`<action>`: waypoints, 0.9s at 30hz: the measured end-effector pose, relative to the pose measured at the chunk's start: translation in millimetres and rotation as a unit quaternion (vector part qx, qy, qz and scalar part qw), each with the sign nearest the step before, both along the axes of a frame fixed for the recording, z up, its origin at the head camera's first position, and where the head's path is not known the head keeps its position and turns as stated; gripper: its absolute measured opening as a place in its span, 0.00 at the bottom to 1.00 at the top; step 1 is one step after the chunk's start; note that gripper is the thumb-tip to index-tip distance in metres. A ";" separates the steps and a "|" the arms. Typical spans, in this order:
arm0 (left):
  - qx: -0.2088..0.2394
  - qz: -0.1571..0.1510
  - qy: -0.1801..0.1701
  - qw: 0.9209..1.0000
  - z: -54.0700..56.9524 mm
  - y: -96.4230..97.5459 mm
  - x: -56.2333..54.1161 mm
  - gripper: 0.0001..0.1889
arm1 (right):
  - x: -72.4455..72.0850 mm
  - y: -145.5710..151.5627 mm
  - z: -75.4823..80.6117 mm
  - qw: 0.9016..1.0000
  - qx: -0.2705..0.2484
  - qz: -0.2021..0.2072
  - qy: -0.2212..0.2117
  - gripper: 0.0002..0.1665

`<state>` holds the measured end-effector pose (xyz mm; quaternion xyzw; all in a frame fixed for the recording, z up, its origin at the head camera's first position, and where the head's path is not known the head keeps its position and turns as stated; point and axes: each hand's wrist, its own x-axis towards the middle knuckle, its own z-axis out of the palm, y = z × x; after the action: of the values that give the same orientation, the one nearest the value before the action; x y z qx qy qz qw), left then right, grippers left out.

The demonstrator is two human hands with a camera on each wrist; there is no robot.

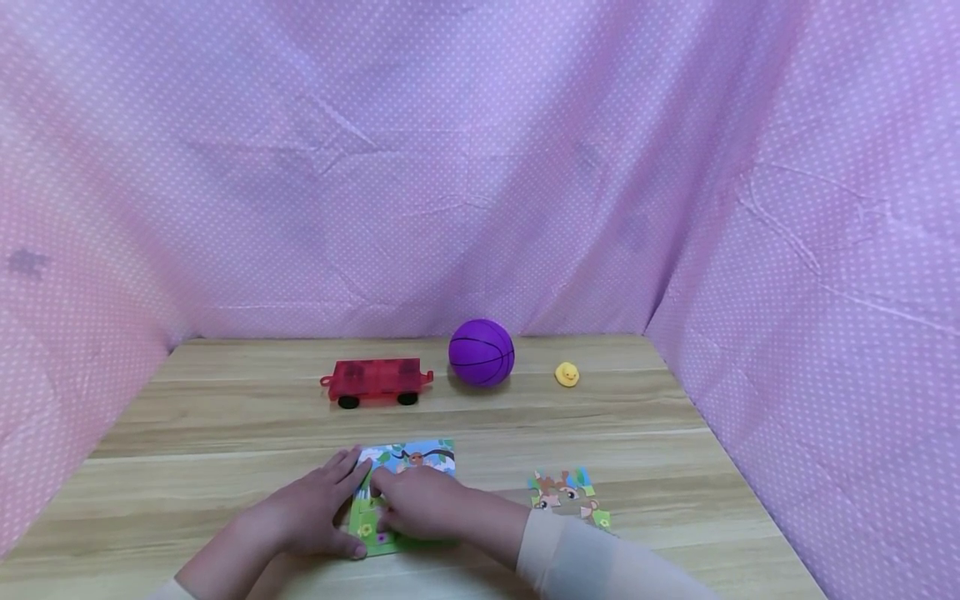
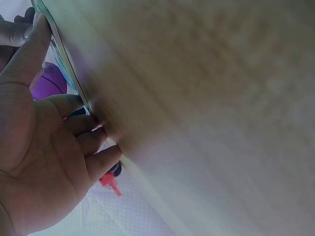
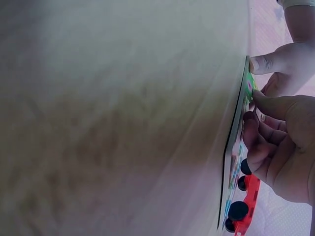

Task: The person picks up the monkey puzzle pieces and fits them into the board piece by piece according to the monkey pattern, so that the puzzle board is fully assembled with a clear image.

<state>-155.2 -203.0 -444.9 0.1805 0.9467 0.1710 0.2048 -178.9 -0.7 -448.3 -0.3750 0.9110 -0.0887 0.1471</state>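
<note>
Sensibly, the left hand (image 1: 318, 507), thumb wide of its fingers, braced the puzzle board (image 1: 442, 447) while the right hand (image 1: 423, 502) seemingly pinched a piece (image 3: 255, 108), which probably needed squaring before pressing.

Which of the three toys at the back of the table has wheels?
The red wagon, leftmost in the head view: black wheels show beneath it, while the purple ball and small yellow toy show none.

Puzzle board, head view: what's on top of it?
On the puzzle board: left hand at its left edge, right hand over its middle. A branch, leaves and yellow flower show in its picture. What lies beneath the right hand is covered.
</note>
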 end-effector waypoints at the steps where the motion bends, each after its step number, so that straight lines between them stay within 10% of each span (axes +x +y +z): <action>1: 0.000 0.000 -0.002 1.000 0.4 0.0 0.4 0.59 | 0.5 -1.0 -0.4 1.000 0.003 0.000 0.003 0.16; 27: 0.007 -0.002 -0.001 1.000 2.6 1.8 1.0 0.60 | -2.0 -5.4 -3.9 1.000 0.003 0.004 0.000 0.17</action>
<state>-154.2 -201.2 -442.3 0.1833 0.9450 0.1775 0.2046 -180.9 -6.1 -452.2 -0.3784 0.9097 -0.0854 0.1482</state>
